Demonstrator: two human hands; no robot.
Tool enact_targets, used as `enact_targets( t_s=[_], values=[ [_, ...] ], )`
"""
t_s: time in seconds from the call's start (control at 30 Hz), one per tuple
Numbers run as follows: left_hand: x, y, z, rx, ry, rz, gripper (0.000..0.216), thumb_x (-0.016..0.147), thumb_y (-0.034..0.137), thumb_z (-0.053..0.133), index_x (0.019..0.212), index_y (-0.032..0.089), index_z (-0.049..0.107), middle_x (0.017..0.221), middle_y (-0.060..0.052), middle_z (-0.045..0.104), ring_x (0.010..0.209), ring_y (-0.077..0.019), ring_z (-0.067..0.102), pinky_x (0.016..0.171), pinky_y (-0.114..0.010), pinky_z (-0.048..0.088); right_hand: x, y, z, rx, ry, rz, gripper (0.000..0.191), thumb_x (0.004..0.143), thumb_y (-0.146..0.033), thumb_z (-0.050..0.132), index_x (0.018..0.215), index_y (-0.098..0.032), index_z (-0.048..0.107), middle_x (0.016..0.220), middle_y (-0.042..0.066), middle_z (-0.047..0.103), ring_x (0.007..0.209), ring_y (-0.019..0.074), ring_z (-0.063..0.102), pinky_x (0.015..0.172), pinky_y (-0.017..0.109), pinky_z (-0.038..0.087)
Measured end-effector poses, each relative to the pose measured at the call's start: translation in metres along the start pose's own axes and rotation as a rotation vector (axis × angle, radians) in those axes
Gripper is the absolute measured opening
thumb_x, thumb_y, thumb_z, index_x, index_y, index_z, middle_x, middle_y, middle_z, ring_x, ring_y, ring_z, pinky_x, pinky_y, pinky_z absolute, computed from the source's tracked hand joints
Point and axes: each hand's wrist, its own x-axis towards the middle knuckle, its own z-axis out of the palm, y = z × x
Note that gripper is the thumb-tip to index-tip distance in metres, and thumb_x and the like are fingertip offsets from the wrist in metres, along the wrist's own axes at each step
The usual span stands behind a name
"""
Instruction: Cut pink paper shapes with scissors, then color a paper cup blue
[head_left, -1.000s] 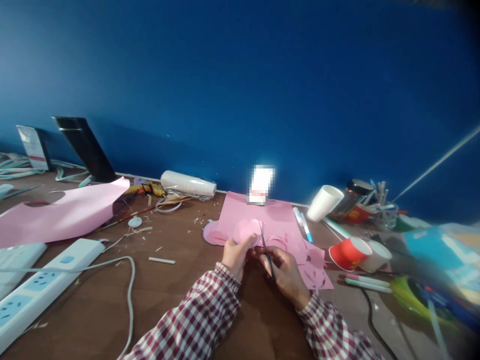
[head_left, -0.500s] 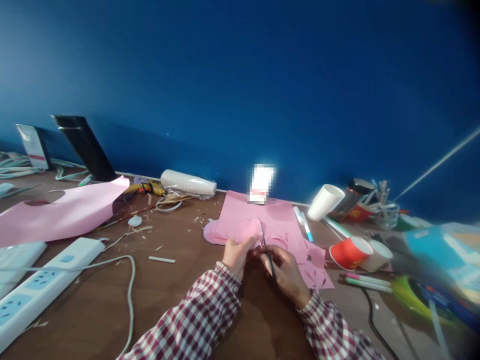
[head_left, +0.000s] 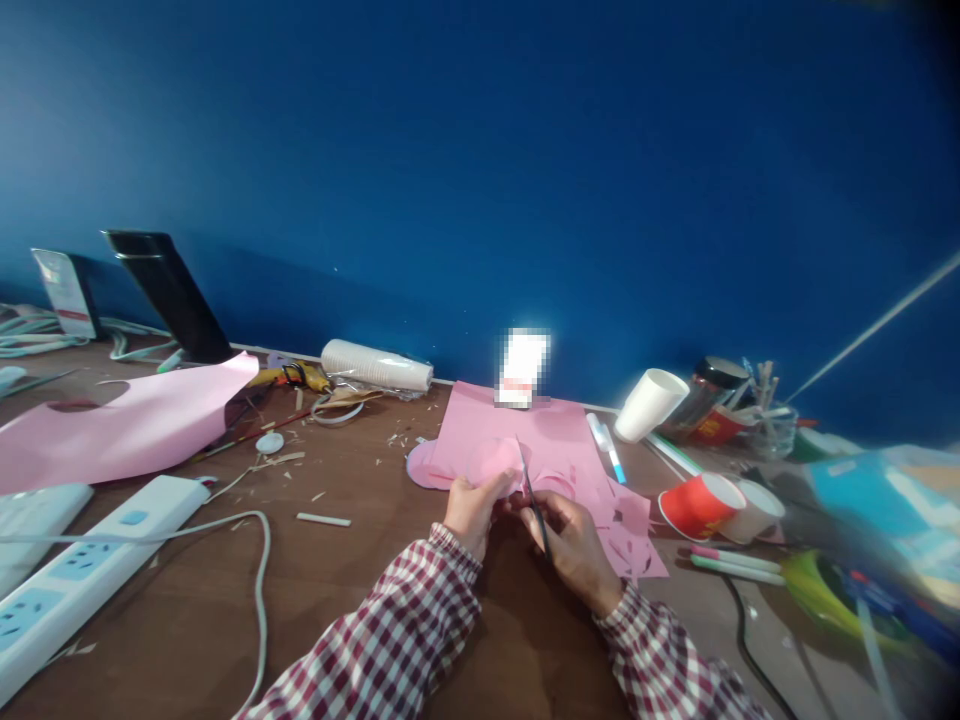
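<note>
My left hand (head_left: pixel 478 508) pinches a rounded piece of pink paper (head_left: pixel 495 458) between thumb and fingers. My right hand (head_left: pixel 571 540) is closed around dark-handled scissors (head_left: pixel 527 475), whose blades point away from me at the paper's right edge. Part of the handles is hidden by the fingers. Beneath both hands' work lies a larger pink sheet (head_left: pixel 517 415) with cut scraps (head_left: pixel 626 540) on its right side. Another rounded pink cut-out (head_left: pixel 424 466) rests at the sheet's left edge.
A bright phone-like device (head_left: pixel 523 368) leans on the blue wall. Left are a power strip (head_left: pixel 105 550), a curved pink sheet (head_left: pixel 172 410) and stacked white cups (head_left: pixel 375 365). On the right stand a white cup (head_left: pixel 651 405), a red cup (head_left: pixel 701 505), markers (head_left: pixel 739 567) and yellow tape (head_left: pixel 817 600).
The pink piece has turned or tilted slightly in my left hand, beside the scissor blades. Both hands stay in almost the same place.
</note>
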Motion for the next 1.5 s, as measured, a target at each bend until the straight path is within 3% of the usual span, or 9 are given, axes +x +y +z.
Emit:
enact_targets(
  t_s=[0.33,0.6,0.8,1.23,1.4,1.5],
  values=[
    [0.006,-0.006,-0.004,-0.026,-0.01,0.017,0.033,0.056,0.026,0.078,0.078,0.008,0.064,0.061,-0.007,0.066,0.045,-0.0141,0.06,0.044,-0.024,0.05,-0.001,-0.001,0.002,0.033,-0.004,0.009,0.028,0.083,-0.039,0.056,0.096,-0.016,0.065,0.066,0.002,0.059,0.053,0.0128,0.047,0.047,0.023,0.039],
    [0.0,-0.003,-0.001,-0.024,-0.023,0.008,0.029,0.055,0.026,0.079,0.068,0.006,0.062,0.056,-0.006,0.063,0.045,-0.0129,0.059,0.043,-0.022,0.049,0.0,0.0,0.003,0.039,0.001,-0.001,0.029,0.083,-0.041,0.056,0.095,-0.016,0.065,0.066,0.002,0.059,0.053,0.0128,0.048,0.048,0.023,0.04],
    [-0.001,-0.004,-0.001,-0.037,-0.024,0.016,0.03,0.053,0.026,0.08,0.069,0.008,0.061,0.058,-0.005,0.064,0.045,-0.0139,0.059,0.045,-0.024,0.05,0.0,0.001,0.002,0.019,0.022,-0.009,0.03,0.082,-0.042,0.057,0.095,-0.016,0.065,0.06,0.001,0.055,0.051,0.0129,0.047,0.047,0.024,0.04],
    [0.0,-0.003,-0.002,-0.019,-0.044,-0.001,0.029,0.055,0.025,0.078,0.071,0.005,0.064,0.058,-0.009,0.065,0.046,-0.0158,0.06,0.043,-0.024,0.049,-0.001,-0.006,0.0,0.024,-0.002,-0.001,0.029,0.083,-0.041,0.056,0.094,-0.016,0.066,0.067,0.004,0.062,0.053,0.014,0.05,0.046,0.023,0.039],
    [0.001,-0.002,-0.001,0.017,0.009,0.052,0.027,0.055,0.024,0.078,0.072,0.008,0.064,0.057,-0.005,0.064,0.045,-0.0117,0.058,0.038,-0.019,0.043,0.001,0.001,0.001,-0.042,0.022,-0.022,0.028,0.083,-0.039,0.056,0.095,-0.015,0.065,0.065,0.003,0.06,0.05,0.012,0.045,0.045,0.023,0.038],
    [0.001,-0.002,0.0,0.009,0.028,0.027,0.03,0.054,0.027,0.078,0.073,0.008,0.065,0.059,-0.006,0.065,0.047,-0.0139,0.06,0.042,-0.022,0.047,0.0,0.004,0.002,-0.072,0.027,-0.038,0.027,0.084,-0.038,0.055,0.096,-0.016,0.065,0.064,0.002,0.059,0.052,0.0124,0.047,0.046,0.022,0.039]
  ],
)
